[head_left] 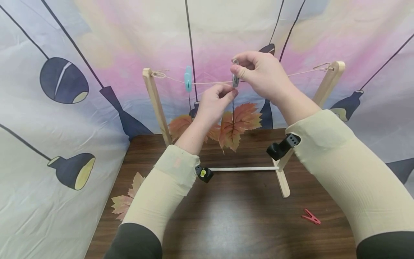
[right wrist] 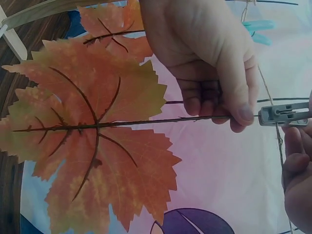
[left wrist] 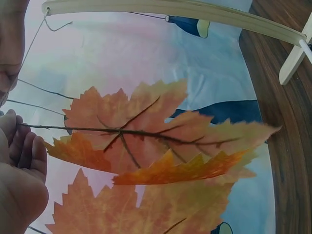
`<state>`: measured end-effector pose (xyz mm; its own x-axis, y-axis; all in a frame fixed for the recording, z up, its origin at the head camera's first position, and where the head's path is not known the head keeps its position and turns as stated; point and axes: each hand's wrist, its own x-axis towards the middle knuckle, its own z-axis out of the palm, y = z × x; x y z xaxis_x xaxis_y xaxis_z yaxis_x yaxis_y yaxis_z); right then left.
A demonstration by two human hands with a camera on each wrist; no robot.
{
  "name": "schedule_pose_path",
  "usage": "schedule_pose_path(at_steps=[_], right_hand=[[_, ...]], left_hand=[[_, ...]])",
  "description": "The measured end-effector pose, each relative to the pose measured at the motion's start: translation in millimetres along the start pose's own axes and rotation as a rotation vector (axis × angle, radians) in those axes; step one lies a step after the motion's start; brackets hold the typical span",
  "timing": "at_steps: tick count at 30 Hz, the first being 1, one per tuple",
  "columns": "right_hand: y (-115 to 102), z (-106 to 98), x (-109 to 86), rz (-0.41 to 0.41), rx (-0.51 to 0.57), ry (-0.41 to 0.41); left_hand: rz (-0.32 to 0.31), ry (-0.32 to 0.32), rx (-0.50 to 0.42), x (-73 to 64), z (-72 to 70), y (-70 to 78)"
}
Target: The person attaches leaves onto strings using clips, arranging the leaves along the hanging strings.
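My right hand [head_left: 263, 75] holds a grey clothespin [head_left: 235, 80] upright at the twine [head_left: 210, 83], thumb on one side and fingers on the other. Just below, my left hand [head_left: 213, 102] pinches the thin dark stem [right wrist: 185, 118] of an orange maple leaf [head_left: 239, 124] between thumb and fingertips. In the right wrist view the stem's tip meets the jaws of the clothespin, where the twine also crosses. The leaf hangs down from the left hand. To the left, a light blue clothespin [head_left: 188, 79] on the twine holds a second orange leaf [head_left: 179, 126], partly hidden behind my left hand and wrist.
The twine is tied between a left wooden post [head_left: 156, 106] and a right wooden post [head_left: 328, 84], joined low by a white rod [head_left: 242, 169]. A red clothespin [head_left: 311, 216] lies on the brown table [head_left: 226, 223]. Another leaf [head_left: 124, 203] lies by my left sleeve. Patterned cloth hangs behind.
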<state>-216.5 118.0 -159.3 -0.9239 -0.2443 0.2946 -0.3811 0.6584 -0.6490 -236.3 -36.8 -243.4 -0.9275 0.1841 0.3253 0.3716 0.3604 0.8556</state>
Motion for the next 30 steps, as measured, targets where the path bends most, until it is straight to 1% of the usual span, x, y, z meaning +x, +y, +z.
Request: schedule_pose_path(at_steps=[8, 18, 21, 25, 30], right_hand=[[0.5, -0.2, -0.4, 0.011, -0.003, -0.013], [1.9, -0.8, 0.9, 0.028, -0.003, -0.008], [2.2, -1.0, 1.1, 0.035, 0.004, -0.009], [2.2, -1.1, 0.9, 0.04, 0.013, -0.013], [2.9, -1.8, 0.7, 0.046, 0.026, -0.012]], left_hand=[[-0.002, -0.012, -0.002, -2.5, 0.9, -6.3], [-0.014, -0.007, -0.004, -3.0, 2.8, -7.2], [-0.007, -0.004, -0.005, -3.0, 3.3, -8.1], [0.006, 0.005, -0.02, -3.6, 3.4, -8.5], [-0.007, 0.006, -0.039, -4.1, 3.0, -7.7]])
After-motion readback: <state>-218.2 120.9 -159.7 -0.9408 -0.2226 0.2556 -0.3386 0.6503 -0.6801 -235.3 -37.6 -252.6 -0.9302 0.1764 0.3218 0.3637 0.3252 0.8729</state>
